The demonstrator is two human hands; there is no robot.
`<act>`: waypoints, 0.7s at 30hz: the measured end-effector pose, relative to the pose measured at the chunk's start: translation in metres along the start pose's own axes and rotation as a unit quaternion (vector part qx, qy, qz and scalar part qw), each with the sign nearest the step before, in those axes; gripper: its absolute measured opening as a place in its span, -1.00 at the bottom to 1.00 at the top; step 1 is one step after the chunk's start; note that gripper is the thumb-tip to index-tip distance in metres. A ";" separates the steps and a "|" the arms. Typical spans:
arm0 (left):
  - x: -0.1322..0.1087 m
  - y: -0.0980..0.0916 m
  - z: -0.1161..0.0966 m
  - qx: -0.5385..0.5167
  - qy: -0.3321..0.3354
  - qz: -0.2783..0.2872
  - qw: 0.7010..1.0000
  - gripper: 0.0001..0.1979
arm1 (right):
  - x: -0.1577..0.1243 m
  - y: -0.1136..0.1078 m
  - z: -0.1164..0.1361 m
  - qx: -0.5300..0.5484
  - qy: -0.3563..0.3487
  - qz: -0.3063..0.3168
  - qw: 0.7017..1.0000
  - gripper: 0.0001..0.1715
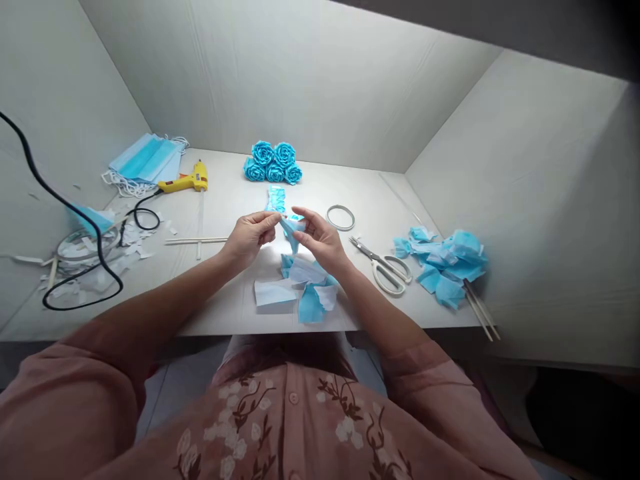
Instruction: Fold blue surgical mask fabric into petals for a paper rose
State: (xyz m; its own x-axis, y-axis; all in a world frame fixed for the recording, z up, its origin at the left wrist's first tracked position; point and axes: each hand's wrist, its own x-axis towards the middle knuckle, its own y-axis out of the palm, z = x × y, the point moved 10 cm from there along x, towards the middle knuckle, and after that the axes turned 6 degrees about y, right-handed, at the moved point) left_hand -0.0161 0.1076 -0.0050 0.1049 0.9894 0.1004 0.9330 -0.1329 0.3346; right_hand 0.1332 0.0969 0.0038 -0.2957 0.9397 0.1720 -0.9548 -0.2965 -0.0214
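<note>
Between my hands is a small piece of blue mask fabric (291, 233), its lower end hanging down. My left hand (253, 237) pinches its upper edge with thumb and fingertips. On the other side, my right hand (320, 237) holds the same piece between thumb and fingers, the fingers curved over it. Loose blue and white fabric pieces (311, 303) lie on the table just below my hands. Right behind my fingers is a strip of folded blue pieces (277, 198). Several finished blue fabric roses (275, 171) are stacked farther back.
To the right lie scissors (383, 263), a ring of tape (341, 218) and a heap of blue scraps (445, 260) over wooden sticks (483, 310). On the left are face masks (147, 159), a yellow glue gun (185, 180), its black cord (103, 257), chopsticks (197, 241) and white scraps (133, 233).
</note>
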 end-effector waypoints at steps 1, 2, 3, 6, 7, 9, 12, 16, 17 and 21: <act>0.002 -0.003 -0.002 -0.001 0.004 -0.005 1.000 -0.61 | 0.000 -0.002 0.000 0.011 0.005 -0.002 1.000 -0.26; 0.005 -0.008 -0.005 -0.004 0.011 -0.013 1.000 -0.59 | 0.000 -0.004 0.000 0.024 0.011 -0.007 1.000 -0.26; 0.007 -0.012 -0.009 -0.006 0.020 -0.022 1.000 -0.56 | 0.000 -0.007 0.001 0.040 0.016 -0.013 0.999 -0.26; 0.011 -0.020 -0.021 0.011 0.051 -0.033 0.998 -0.44 | -0.001 -0.016 0.004 0.078 0.022 -0.037 0.996 -0.26; 0.011 -0.018 -0.023 0.029 0.055 -0.023 0.998 -0.42 | -0.001 -0.017 0.005 0.085 0.022 -0.041 0.995 -0.26; 0.008 -0.009 -0.022 0.073 0.050 0.014 0.996 -0.41 | -0.001 -0.017 0.006 0.091 0.023 -0.040 0.995 -0.25; 0.001 0.006 -0.019 0.118 0.047 0.057 0.990 -0.44 | -0.001 -0.014 0.006 0.089 0.025 -0.027 0.995 -0.22; -0.001 0.012 -0.014 0.102 0.030 0.074 0.992 -0.55 | 0.000 -0.015 0.004 0.068 0.023 -0.031 0.997 -0.16; 0.000 0.010 -0.011 0.094 0.021 0.072 0.993 -0.57 | 0.001 -0.016 0.002 0.063 0.025 -0.035 0.997 -0.14; 0.008 -0.003 -0.010 0.087 0.023 0.044 0.995 -0.64 | 0.007 -0.035 -0.006 0.092 0.027 -0.083 0.992 -0.11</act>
State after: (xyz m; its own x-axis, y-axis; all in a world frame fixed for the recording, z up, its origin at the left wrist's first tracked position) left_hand -0.0217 0.1157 0.0040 0.1770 0.9701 0.1658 0.9666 -0.2030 0.1561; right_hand 0.1645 0.1153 -0.0003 -0.1415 0.9843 0.1060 -0.9700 -0.1592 0.1836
